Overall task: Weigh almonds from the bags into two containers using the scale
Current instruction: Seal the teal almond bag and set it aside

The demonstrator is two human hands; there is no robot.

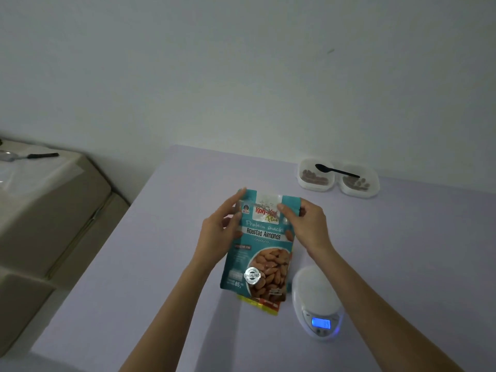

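Here both hands (218, 232) (308, 226) pinch the almond bag (259, 253) over a lilac table (161, 264) by a pale wall (241, 76).

Both hands raised, left (218, 232) and right (306, 226) pinching, forearms extended forward.

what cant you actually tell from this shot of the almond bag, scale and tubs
All in the head view:
- Scale reading: display lit blue, digits too small and blurred.
- Bag top: the left hand and right hand cover its corners, so open or sealed is unclear.
- Yellow packet: mostly hidden under the bag.
- Almond counts in the two containers: too small; the black spoon lies across them.
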